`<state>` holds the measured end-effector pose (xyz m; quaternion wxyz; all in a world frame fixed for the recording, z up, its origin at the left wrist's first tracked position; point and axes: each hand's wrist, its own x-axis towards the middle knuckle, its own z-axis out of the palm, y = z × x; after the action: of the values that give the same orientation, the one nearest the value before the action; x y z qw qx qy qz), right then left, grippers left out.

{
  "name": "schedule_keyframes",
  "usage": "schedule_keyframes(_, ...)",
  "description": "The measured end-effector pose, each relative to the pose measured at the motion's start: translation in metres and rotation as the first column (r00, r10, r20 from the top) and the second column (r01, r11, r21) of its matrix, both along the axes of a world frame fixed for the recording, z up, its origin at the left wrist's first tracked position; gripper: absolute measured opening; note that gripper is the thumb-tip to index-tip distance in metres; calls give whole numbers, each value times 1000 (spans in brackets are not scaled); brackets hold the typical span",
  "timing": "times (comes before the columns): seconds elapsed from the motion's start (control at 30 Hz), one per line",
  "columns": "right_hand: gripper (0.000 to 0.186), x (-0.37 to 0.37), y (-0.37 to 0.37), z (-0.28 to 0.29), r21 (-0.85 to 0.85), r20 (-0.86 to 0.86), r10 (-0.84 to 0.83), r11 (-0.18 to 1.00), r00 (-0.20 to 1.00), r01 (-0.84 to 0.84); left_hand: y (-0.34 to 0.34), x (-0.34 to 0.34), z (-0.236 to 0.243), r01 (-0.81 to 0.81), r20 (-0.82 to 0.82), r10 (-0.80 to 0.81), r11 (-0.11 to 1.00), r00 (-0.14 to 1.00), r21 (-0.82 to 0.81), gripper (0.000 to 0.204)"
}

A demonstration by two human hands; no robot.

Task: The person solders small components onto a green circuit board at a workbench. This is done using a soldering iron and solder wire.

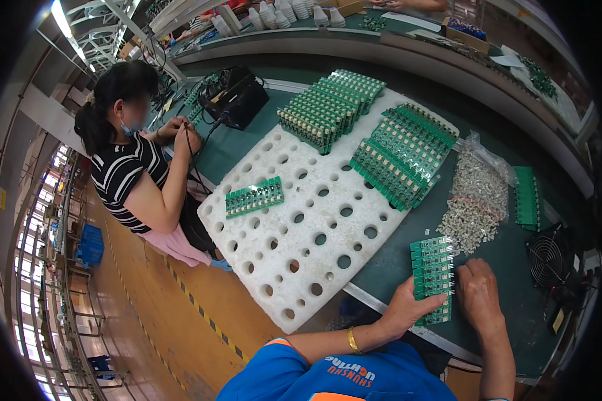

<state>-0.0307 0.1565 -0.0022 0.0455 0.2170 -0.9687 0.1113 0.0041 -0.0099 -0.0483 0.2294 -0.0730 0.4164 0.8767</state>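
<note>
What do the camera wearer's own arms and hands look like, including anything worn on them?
The left hand and right hand are ungloved, and both forearms are uncovered. A gold-coloured wristband circles the left wrist; none shows on the right. The left short sleeve is blue with orange trim.

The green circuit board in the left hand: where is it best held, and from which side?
Probably by the left long edge of the green circuit board, near its lower end, coming from the left. It is flat, and small pale pieces stick out along its right edge, so best leave that free. The left grip holds it there, thumb across the face.
</note>
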Motion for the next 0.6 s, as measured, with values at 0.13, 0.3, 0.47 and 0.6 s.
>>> schedule_keyframes(0.13, 12, 0, 6, -4, -202, -35, -1, 979, 999, -6, 1, 0, 3, 7, 6, -7, 1000, 1000, 23, 34)
schedule_keyframes(0.3, 9, -5, 12, -12, -310, 23, -44, 950, 999, 49, -1, -2, 3, -4, 11, 4, 1000, 1000, 10, 33)
schedule_keyframes(0.47, 13, -9, 13, -8, -401, 186, -110, 898, 976, 178, -2, -1, 4, -36, 21, 37, 999, 999, -10, 32)
schedule_keyframes(0.6, 14, -8, 18, -5, -395, 256, -112, 894, 960, 210, 0, 1, 3, -13, 18, 13, 1000, 1000, 10, 30)
